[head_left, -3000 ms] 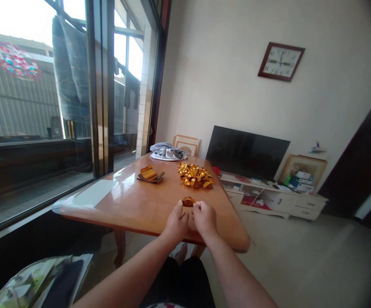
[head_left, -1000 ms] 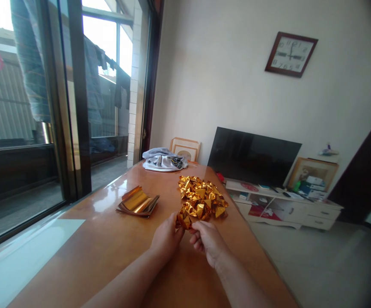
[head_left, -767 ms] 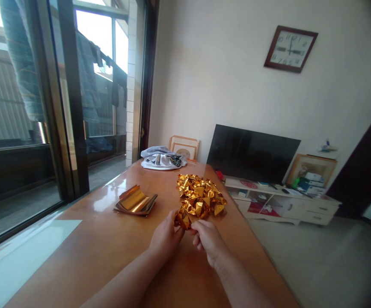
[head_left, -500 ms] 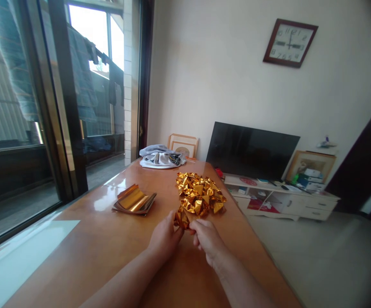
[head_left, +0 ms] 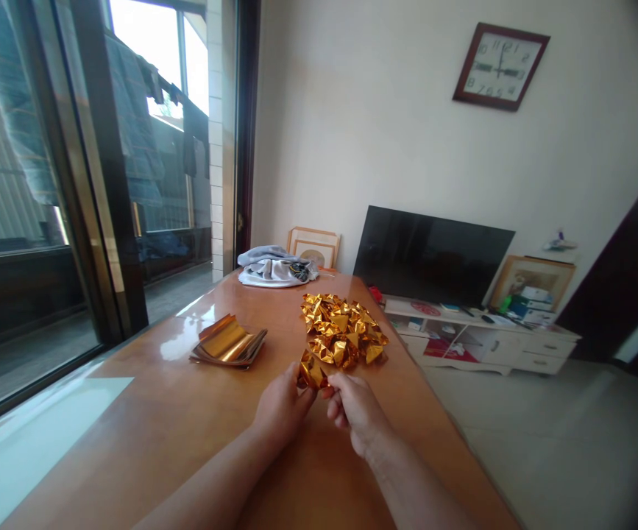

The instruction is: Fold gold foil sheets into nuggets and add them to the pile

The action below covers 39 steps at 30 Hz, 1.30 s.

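Between my two hands is a folded piece of gold foil paper (head_left: 313, 372), creased into a puffed shape. My left hand (head_left: 282, 401) grips its left side, the thumb low and the fingers behind it. My right hand (head_left: 355, 405) pinches its right edge, with the other fingers curled under. Just beyond lies a pile of folded gold foil pieces (head_left: 344, 331), heaped on the wooden table (head_left: 186, 434). Off to the left rests a stack of flat foil sheets (head_left: 230, 342), its gold top sheet curling up.
Grey cloth (head_left: 274, 266) is bunched at the table's far end. A television (head_left: 432, 254) stands behind a low white cabinet (head_left: 509, 350) on the right. Glass sliding doors (head_left: 92, 184) run along the left. A square clock (head_left: 500, 66) hangs on the wall.
Both hands stay on the folded gold foil paper, which appears slightly turned, showing a broader bright face. The whole view has shifted a little.
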Each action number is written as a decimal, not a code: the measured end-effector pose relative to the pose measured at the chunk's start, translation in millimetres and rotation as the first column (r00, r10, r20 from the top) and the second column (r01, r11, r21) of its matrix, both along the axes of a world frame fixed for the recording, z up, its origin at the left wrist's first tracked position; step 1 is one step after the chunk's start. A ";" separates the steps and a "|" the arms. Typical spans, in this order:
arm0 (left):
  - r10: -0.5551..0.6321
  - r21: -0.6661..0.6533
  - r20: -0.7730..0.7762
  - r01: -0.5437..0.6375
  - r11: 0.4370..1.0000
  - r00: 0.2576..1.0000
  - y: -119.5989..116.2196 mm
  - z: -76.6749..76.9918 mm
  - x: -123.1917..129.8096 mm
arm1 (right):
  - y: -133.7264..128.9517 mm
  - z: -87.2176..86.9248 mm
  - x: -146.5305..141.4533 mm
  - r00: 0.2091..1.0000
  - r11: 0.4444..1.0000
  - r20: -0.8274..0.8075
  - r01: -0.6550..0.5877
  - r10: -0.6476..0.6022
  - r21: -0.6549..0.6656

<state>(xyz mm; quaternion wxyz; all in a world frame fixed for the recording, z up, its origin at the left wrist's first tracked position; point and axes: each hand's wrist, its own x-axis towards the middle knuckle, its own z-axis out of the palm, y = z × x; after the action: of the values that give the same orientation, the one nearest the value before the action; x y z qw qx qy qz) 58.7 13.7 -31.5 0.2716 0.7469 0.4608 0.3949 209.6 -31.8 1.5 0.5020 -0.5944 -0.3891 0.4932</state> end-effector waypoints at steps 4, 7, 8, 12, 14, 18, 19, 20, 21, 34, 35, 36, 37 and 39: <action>0.026 0.006 -0.034 -0.026 1.000 0.999 -1.2 2.2 -0.9 | -1.2 -0.1 -0.3 1.000 1.000 0.005 -0.008 0.008 0.002; 0.050 0.006 -0.048 -0.049 0.999 0.998 -2.4 4.9 -1.1 | -2.0 -0.3 -0.7 1.000 1.000 0.015 -0.004 0.004 0.016; 0.061 0.004 -0.056 -0.061 0.998 0.997 -2.7 5.7 -1.1 | -2.2 -0.1 -0.9 1.000 1.000 0.020 0.000 0.000 0.023; 0.084 0.002 -0.099 -0.084 0.996 0.992 -3.9 8.3 -1.5 | -3.2 1.5 -2.2 0.999 0.998 0.036 0.015 -0.017 0.055; 0.085 0.012 -0.128 -0.084 0.996 0.988 -4.6 9.6 -1.7 | -3.4 2.1 -3.0 0.999 0.997 0.039 0.018 -0.021 0.074; 0.103 0.026 -0.208 -0.100 0.995 0.973 -6.1 12.8 -2.1 | -2.2 -0.4 -3.9 0.999 0.994 0.042 0.013 -0.017 0.109; 0.109 0.025 -0.222 -0.106 0.994 0.969 -6.2 13.4 -2.3 | -1.7 -1.8 -3.9 0.999 0.993 0.042 0.009 -0.015 0.118; 0.114 0.024 -0.232 -0.112 0.993 0.966 -6.3 13.8 -2.4 | -1.3 -3.5 -3.9 0.999 0.992 0.042 0.004 -0.010 0.128; 0.121 0.025 -0.240 -0.118 0.993 0.963 -6.2 14.0 -2.5 | -0.9 -5.3 -3.9 0.999 0.990 0.042 -0.003 -0.003 0.140; 0.087 0.075 -0.182 -0.074 0.994 0.979 -3.3 9.0 -3.1 | 2.3 -17.3 -4.4 0.991 0.974 0.135 -0.056 0.026 0.222; 0.055 0.057 -0.117 -0.049 0.997 0.992 -3.2 8.3 -2.8 | 3.3 -18.0 -2.6 0.988 0.973 0.155 -0.043 0.008 0.227; 0.014 0.037 -0.042 -0.013 0.999 0.999 -3.4 8.0 -2.4 | 4.2 -18.7 -0.6 0.984 0.972 0.176 -0.029 -0.012 0.233; -0.036 0.012 0.043 0.036 0.999 0.998 -3.8 8.1 -1.9 | 5.2 -19.3 1.6 0.980 0.970 0.197 -0.017 -0.032 0.241; -0.156 -0.062 0.240 0.176 0.982 0.958 -5.9 10.3 -1.1 | 7.2 -20.3 6.2 0.968 0.966 0.240 0.002 -0.066 0.257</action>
<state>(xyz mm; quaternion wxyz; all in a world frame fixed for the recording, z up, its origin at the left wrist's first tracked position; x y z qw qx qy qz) 57.6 7.8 -21.3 0.3867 0.7195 0.3771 0.4366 215.8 -24.7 -18.8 0.5305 -0.5884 -0.4983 0.3523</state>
